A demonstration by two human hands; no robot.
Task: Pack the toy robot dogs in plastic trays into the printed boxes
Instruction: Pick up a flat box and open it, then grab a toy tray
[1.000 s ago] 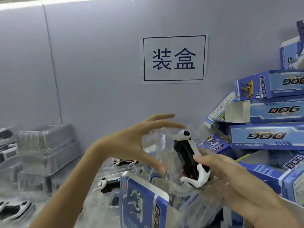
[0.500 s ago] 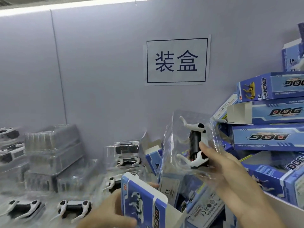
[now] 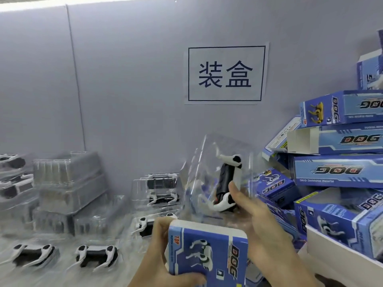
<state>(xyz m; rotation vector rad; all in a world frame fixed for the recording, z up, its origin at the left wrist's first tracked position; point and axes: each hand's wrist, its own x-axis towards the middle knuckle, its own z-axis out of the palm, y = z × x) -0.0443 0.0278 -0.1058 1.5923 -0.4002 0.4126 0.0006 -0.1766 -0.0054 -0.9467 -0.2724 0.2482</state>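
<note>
Toy robot dog [image 3: 227, 184], black and white, standing on end inside clear plastic tray [image 3: 204, 172], raised before the grey wall [image 3: 128, 90]. Stacked blue boxes [image 3: 339, 172] at right. Printed box [image 3: 207, 251] gripped at its edge by left hand [image 3: 159, 255]. Tray pinched by right hand [image 3: 259, 226], thumb on the dog.

Back wall [image 3: 128, 83]: pale grey-lilac panel, plain. A thin dark vertical seam [image 3: 77, 85] runs down it left of centre. A bright light strip [image 3: 62, 3] sits along the top edge, brightest at the left. Paper sign [image 3: 226, 73] is fixed flat on the wall right of centre: white sheet, dark rectangular border, two large dark Chinese characters inside, 装盒. The sheet's lower edge sits slightly uneven. Desk [image 3: 68, 275] below is pale, its surface blurred.
</note>
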